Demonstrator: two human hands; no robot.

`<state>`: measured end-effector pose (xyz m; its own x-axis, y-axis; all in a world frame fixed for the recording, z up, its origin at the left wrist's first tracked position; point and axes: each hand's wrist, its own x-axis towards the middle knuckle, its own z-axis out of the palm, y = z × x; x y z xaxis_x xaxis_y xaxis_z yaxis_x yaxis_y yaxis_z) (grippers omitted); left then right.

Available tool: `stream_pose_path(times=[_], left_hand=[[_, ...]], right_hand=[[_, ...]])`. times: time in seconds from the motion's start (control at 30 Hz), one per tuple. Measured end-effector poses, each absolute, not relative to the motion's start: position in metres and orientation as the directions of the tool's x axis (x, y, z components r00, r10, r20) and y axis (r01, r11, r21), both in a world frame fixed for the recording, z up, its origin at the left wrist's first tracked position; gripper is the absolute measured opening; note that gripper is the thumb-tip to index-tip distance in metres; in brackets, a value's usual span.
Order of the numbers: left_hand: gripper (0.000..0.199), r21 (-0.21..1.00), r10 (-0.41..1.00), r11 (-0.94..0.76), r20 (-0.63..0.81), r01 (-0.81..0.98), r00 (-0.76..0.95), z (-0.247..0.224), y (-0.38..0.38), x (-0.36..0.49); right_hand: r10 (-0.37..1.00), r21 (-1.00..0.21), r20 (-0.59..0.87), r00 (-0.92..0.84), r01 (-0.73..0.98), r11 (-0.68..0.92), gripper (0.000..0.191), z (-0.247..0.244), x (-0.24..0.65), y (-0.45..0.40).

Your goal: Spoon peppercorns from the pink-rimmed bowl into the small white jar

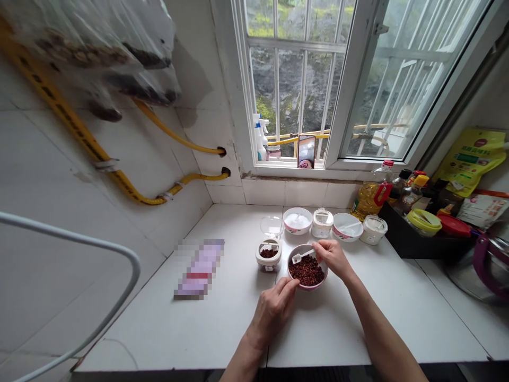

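Note:
A small bowl (313,287) filled with dark red-brown peppercorns (307,272) rests on the white counter. My left hand (275,303) grips its near left rim between thumb and fingers. Over the bowl, my right hand (331,257) pinches the handle of a small white spoon (297,258), whose scoop points left just above the peppercorns. Close by on the left stands a seasoning jar (269,263) with its clear lid (272,226) raised and some peppercorns inside.
Behind are a bowl of white grains (297,228), a closed jar (322,223), another bowl (347,234) and a second jar (375,230). An oil bottle (368,198) and a black condiment box (401,239) stand right. A blurred purple packet (201,269) lies left.

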<state>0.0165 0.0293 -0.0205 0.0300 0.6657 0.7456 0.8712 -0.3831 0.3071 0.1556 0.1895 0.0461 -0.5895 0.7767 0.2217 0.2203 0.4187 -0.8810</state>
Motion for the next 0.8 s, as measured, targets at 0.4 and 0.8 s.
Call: stream_pose_path(times=[0.4,0.8], left_hand=[[0.028,0.309,0.680,-0.371,0.733,0.876,0.030,-0.021,0.029,0.016],[0.025,0.326,0.694,-0.343,0.720,0.881,0.004,-0.024,0.030,0.019]], right_hand=[[0.801,-0.867,0.385,-0.459,0.117,0.484,0.053,0.057,0.136,0.176],[0.437,-0.366,0.706,-0.557,0.241,0.899,0.039,0.060,0.116,0.157]])
